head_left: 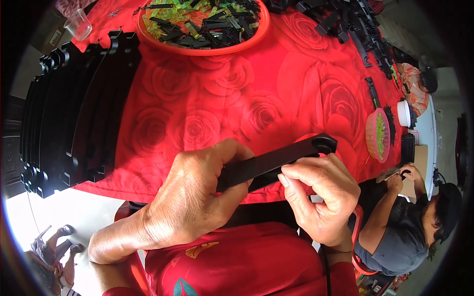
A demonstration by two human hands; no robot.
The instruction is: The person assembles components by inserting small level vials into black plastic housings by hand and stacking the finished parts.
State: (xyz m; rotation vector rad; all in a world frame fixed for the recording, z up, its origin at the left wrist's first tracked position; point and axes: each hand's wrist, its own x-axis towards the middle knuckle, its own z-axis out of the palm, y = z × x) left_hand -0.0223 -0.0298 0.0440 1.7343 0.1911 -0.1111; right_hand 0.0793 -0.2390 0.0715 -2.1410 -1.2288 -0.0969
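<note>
A long black plastic piece (281, 157) with a rounded, hollowed end is held up in front of my chest, slanting up to the right. My left hand (190, 190) wraps round its lower left end, thumb below and fingers over the top. My right hand (323, 192) is at the near edge of the piece, below the rounded end. Its thumb and forefinger are pinched together there; whatever lies between them is too small or hidden to make out.
A red cloth with rose patterns (222, 93) covers the table. Many long black pieces (84, 113) stand stacked at the left. An orange-red basin (207, 51) of green and black parts sits at the far side. More black parts (340, 24) lie far right, beyond a pink basket (370, 138). A co-worker (395, 237) sits at right.
</note>
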